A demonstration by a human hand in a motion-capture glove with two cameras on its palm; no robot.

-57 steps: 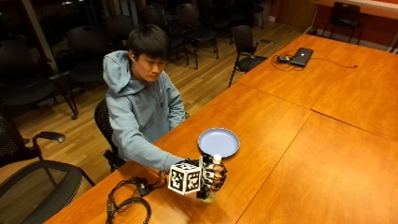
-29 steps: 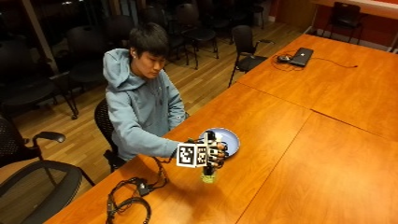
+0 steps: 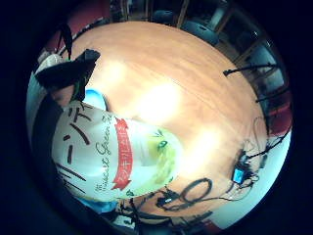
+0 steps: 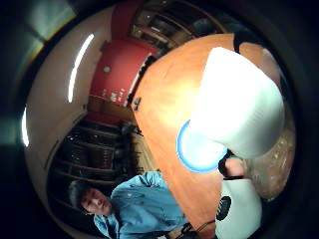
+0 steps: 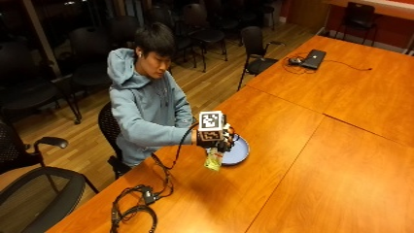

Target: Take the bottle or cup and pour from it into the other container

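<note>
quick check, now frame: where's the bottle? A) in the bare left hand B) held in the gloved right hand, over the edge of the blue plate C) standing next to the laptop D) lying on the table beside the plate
B: the gloved right hand grips the bottle off the table, over the near edge of the blue plate.

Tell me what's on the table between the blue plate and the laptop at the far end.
Nothing: in the outside view, only bare wooden tabletop lies between the blue plate and the laptop.
</note>
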